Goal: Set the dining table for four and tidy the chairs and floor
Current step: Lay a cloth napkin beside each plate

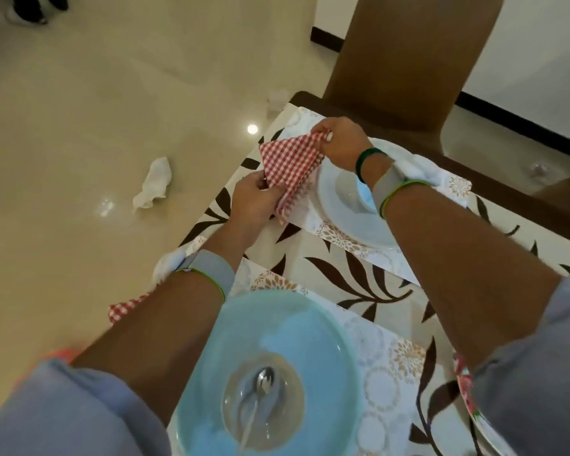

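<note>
A: Where is the napkin at this moment?

B: The red checked napkin [288, 159] is folded in a triangle and is held just above the far placemat [311, 222], directly beside the left rim of the white plate [343, 209].

A: And the hands?

B: Both hands grip it. The right hand [339, 143] pinches the upper corner between thumb and fingers. The left hand [254, 199] pinches the lower corner, with its fingers curled around the cloth.

A: What more stands on the bench [352, 278]?

B: It has a cover with brown leaves. On the near placemat [385, 357] there is a light blue plate [277, 324], and on this plate a small bowl [287, 419] with a spoon [264, 380] lying inside. At the right edge I see part of a plate with flowers [468, 390]. A second red checked napkin [125, 307] lies at the left edge of the bench, partly hidden under the left forearm.

A: And around the bench?

B: A brown chair [408, 60] with a high back stands at the far end, close against the bench. On the shiny floor [79, 126], well apart from the bench, lies a crumpled white cloth [153, 182]. Near the far corner something like a glass [275, 100] is visible, but it is too blurred to tell.
</note>
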